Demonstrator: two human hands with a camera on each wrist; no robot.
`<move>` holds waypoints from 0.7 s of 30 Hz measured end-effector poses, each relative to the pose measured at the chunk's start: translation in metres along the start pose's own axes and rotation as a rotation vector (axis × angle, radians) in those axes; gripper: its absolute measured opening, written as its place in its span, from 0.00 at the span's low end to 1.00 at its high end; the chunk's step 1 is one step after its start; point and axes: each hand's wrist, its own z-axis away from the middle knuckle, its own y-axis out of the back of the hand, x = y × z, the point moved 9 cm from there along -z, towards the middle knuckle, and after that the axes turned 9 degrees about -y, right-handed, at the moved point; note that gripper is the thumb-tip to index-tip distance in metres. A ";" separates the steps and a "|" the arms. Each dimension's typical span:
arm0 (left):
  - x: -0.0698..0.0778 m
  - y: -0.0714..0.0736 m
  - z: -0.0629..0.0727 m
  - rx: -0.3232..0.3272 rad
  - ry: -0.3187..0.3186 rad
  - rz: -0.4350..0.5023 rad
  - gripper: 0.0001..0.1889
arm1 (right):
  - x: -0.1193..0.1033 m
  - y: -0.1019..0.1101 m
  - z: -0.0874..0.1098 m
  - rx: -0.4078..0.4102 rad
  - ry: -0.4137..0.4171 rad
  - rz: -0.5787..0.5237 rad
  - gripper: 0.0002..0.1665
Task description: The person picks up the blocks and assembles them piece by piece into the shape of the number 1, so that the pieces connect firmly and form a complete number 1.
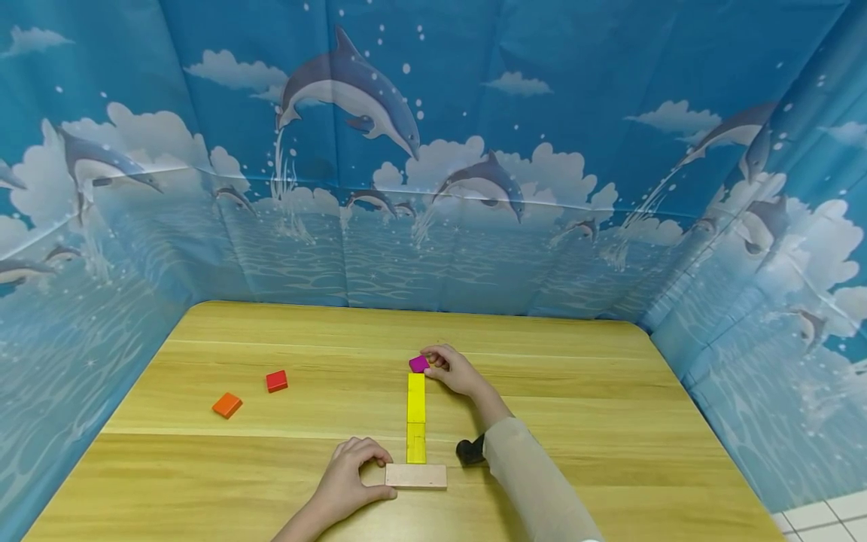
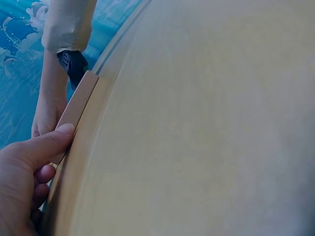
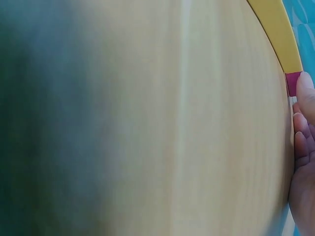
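In the head view my right hand (image 1: 457,372) pinches a small magenta block (image 1: 419,364) at the far end of a yellow column. That column is made of two yellow blocks (image 1: 416,397), laid end to end on the table. At its near end a plain wooden block (image 1: 415,476) lies crosswise. My left hand (image 1: 352,476) holds this block by its left end, thumb on the near side and fingers on the far side. The left wrist view shows the left thumb (image 2: 64,130) pressed on the wooden block. In the right wrist view the magenta block (image 3: 293,83) meets the yellow one.
A red block (image 1: 276,381) and an orange block (image 1: 227,406) lie apart on the left of the wooden table (image 1: 325,339). A black device (image 1: 470,452) is at the right wrist, beside the sleeve. Dolphin-printed curtains (image 1: 433,248) hang around the table.
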 end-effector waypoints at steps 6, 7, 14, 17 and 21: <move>0.000 0.000 0.000 0.008 -0.008 -0.004 0.18 | 0.001 0.000 0.000 0.029 -0.017 -0.002 0.17; 0.000 0.000 0.000 0.010 -0.009 -0.006 0.18 | 0.000 0.000 0.000 0.035 -0.017 -0.001 0.17; 0.000 0.000 0.000 0.015 -0.012 -0.009 0.18 | 0.001 0.001 -0.001 0.058 -0.028 -0.001 0.15; 0.000 0.000 0.000 0.013 -0.010 -0.008 0.18 | 0.001 0.002 -0.001 0.059 -0.031 0.006 0.16; 0.000 0.001 -0.001 0.011 -0.008 -0.004 0.18 | 0.000 0.001 -0.001 0.058 -0.031 0.015 0.16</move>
